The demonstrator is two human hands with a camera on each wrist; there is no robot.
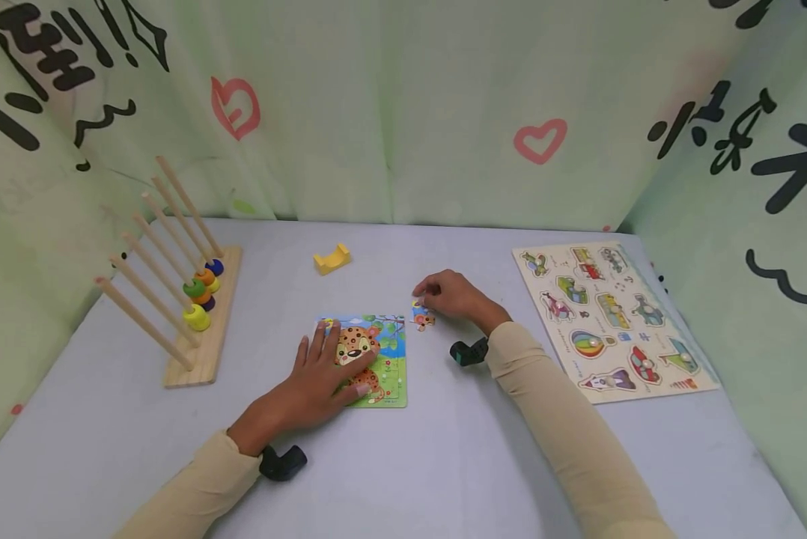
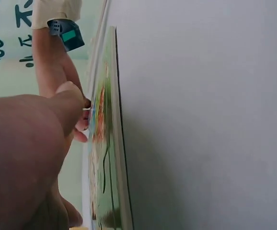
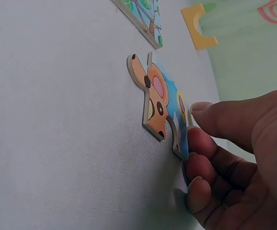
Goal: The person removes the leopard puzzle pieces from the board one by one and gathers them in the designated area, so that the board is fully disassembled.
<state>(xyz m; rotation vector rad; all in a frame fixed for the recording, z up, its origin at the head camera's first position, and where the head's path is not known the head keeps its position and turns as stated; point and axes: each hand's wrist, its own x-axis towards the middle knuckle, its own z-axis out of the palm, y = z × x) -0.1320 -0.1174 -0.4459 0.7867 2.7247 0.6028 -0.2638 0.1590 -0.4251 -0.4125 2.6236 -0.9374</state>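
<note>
A jigsaw board [image 1: 393, 374] with a spotted leopard cartoon lies on the table. My left hand [image 1: 319, 374] rests on its left part with fingers spread, covering some of the picture; the left wrist view shows this hand [image 2: 28, 139] from the side, above the board's edge [image 2: 115, 120]. To the right of the board, my right hand [image 1: 454, 296] pinches a small jigsaw piece [image 1: 422, 318] at its far edge. In the right wrist view the piece [image 3: 157, 103] shows an orange animal face and blue sky, with the thumb and curled fingers of that hand [image 3: 239, 143] at its edge.
A wooden peg rack [image 1: 204, 359] with coloured rings stands on the left. Behind the board lies a yellow arch-shaped block [image 1: 332, 259]. A large picture board [image 1: 545, 258] with vehicles and toys lies at the right. Printed curtains [image 1: 390, 112] hang round the table.
</note>
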